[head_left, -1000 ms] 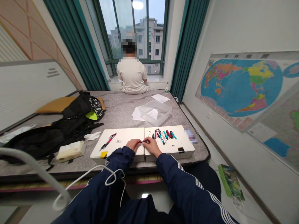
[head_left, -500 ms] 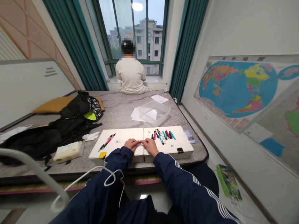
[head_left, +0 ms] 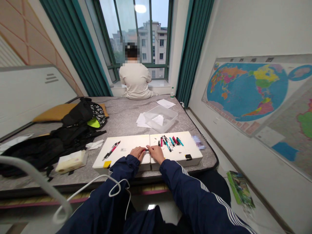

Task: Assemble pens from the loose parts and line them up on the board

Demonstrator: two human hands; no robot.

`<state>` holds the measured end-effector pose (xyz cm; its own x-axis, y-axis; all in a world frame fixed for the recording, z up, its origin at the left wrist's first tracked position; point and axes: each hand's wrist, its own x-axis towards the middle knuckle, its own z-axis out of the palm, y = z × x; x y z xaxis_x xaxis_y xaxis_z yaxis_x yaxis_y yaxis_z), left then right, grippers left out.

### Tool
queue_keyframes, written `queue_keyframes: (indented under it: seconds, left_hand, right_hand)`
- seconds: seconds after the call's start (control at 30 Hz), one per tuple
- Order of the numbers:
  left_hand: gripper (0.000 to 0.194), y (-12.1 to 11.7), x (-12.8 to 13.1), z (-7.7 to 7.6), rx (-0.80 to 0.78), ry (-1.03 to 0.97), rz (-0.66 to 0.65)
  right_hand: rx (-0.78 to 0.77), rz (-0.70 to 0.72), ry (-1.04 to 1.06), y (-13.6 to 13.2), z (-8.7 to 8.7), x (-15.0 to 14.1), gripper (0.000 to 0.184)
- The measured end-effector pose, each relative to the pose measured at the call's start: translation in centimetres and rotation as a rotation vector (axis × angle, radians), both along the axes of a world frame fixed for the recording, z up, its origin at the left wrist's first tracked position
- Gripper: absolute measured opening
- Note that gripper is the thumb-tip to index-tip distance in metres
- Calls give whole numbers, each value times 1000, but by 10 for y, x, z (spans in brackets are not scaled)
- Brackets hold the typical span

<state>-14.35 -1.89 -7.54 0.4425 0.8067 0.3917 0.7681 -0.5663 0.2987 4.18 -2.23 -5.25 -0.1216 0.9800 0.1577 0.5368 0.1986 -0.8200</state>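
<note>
A: Hands? Clock centred on them, 12 toward the window.
B: Left hand (head_left: 137, 152) and right hand (head_left: 156, 153) close together, fingertips meeting at the clock centre. Both clamped on one small red-and-black piece (head_left: 146, 149).
A: Who has which end?
B: Left pinches the red end on the 9 o'clock side, right fingers sit on the dark end on the 3 o'clock side. Most of it hidden by fingers; can't tell if it's one part or two joined.
A: Where's the piece?
B: Over the seam between two white boxes: left box (head_left: 133, 140) on the 9 o'clock side, right box (head_left: 170, 156) on the 3 o'clock side.
A: On the boxes?
B: Red-and-black pens (head_left: 113, 148) at 9 o'clock, lying slanted on the left box. Loose pen parts (head_left: 172, 141) between 2 and 3 o'clock on the right box, red, teal and black, nearer the right hand. Yellow tape (head_left: 107, 164) between 8 and 9, black tape (head_left: 188, 157) at 3, both at the near edges.
A: Beyond?
B: Clear bin (head_left: 170, 116) at 1 o'clock, papers (head_left: 141, 121) beside and partly under it near 12. Bottle (head_left: 172, 94) farther out at 1. Tissue pack (head_left: 71, 161) between 8 and 9. Person in a white shirt (head_left: 135, 79) near 12, far side, back turned.
</note>
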Motion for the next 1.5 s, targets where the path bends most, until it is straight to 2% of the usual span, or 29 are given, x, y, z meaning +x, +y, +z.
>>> queue_keyframes:
  seconds: [0.13,0.33,0.47,0.63,0.77,0.87,0.97,1.03,1.1,1.2,1.3,1.4,1.5]
  left_hand:
    - [33,-4,2,8,-44,11,-28]
    - [34,3,0,0,-60,16,-24]
    - [35,3,1,-2,-35,5,13]
    - [35,2,1,0,-53,13,-13]
    - [34,3,-1,-2,-62,-6,3]
    - [31,5,-2,-2,-71,-3,-7]
    - [28,5,-2,0,-86,16,-19]
    - [28,5,-1,2,-94,24,-2]
    - [28,4,0,4,-104,28,18]
    - [28,3,1,5,-101,17,34]
    - [28,2,2,3,-84,4,43]
    - [28,2,2,2,-70,28,62]
    - [27,2,1,3,-72,70,77]
  right_hand:
    - [-6,28,54,1,-3,1,61]
    - [-29,38,83,0,-2,1,57]
    - [-9,98,215,-1,-1,6,34]
    - [-87,197,360,-2,-3,11,30]
    - [-43,146,274,-5,-4,10,27]
    - [15,124,179,-7,-3,10,41]
    - [-2,121,139,-7,-1,9,52]
    - [-18,106,151,-6,0,9,48]
    - [-11,91,194,-5,1,9,35]
    - [13,129,252,-4,0,10,32]
    - [-21,166,264,-4,-3,9,21]
    - [-59,150,257,-5,-5,8,21]
    - [-33,126,209,-6,-4,8,30]
